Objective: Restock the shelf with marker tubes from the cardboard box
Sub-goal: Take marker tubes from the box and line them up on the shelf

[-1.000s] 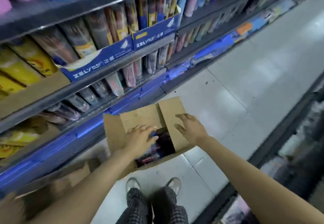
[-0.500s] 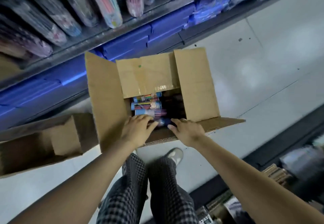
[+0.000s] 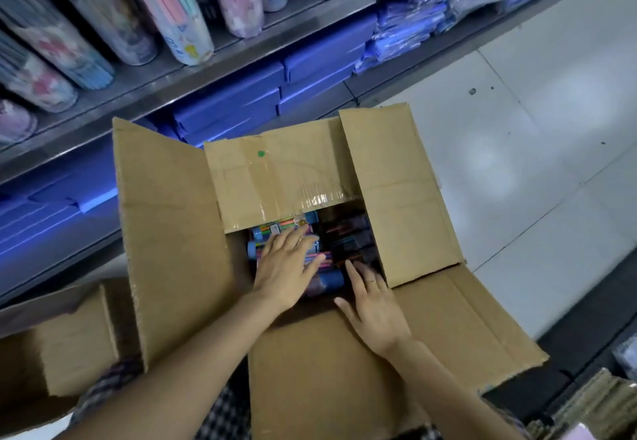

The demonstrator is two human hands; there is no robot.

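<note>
At the far left, a second brown cardboard carton (image 3: 65, 346) sits on the pale tiled floor (image 3: 537, 136), just beside the main box. Above it runs the grey metal shelf (image 3: 193, 74), lined with tall patterned cylinder tubes (image 3: 179, 8) leaning with their bases toward the front edge; below the shelf, flat blue boxes (image 3: 224, 108) are stacked in rows.

The large brown cardboard box (image 3: 172, 232) stands open on the floor against the shelving, its four flaps folded out; the far flap carries clear tape and a small green dot. Inside, the clear marker tubes with blue caps (image 3: 262, 232) lie on their sides, stacked close, long axes running left to right, blue ends toward the left wall of the box. Darker tubes fill the right half, hard to make out in the shadow.

The left hand (image 3: 286, 267) lies flat on top of the tubes, fingers straight and spread, pressing rather than gripping; the tubes sit directly under its palm and fingers. Just right of it, the right hand (image 3: 372, 308), a ring on one finger, reaches over the near flap with fingers extended, fingertips touching the dark tubes at the near right corner; it holds nothing.

At the far right, more blue packets (image 3: 413, 26) pile on the lower shelf.
</note>
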